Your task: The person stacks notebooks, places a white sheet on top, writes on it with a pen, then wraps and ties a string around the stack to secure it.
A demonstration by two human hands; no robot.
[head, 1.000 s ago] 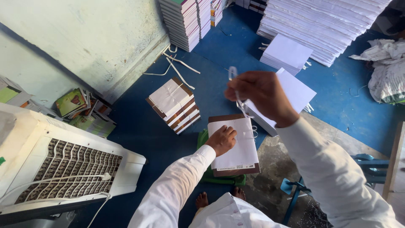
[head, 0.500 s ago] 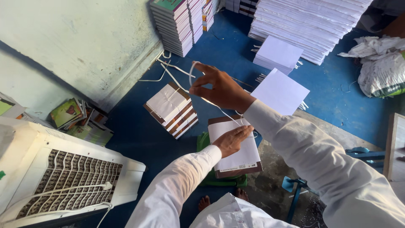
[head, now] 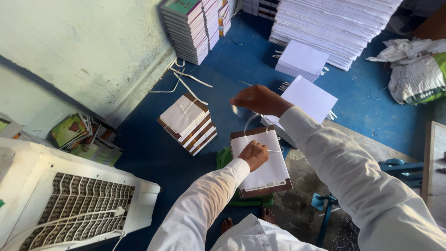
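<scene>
On green stand (head: 232,160), brown-edged white bundle (head: 265,174).

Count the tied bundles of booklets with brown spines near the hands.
2: one bundle on the blue floor left of the hands, already strapped; another under the left hand. More may lie outside the frame.

Blue floor (head: 153,153); pale wall (head: 79,46)

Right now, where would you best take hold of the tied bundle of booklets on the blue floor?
Grip the tied bundle by its two long sides, coming from above. It lies flat and stepped, its white string crossing on top, with bare floor on both sides. Neither hand touches it.
</scene>
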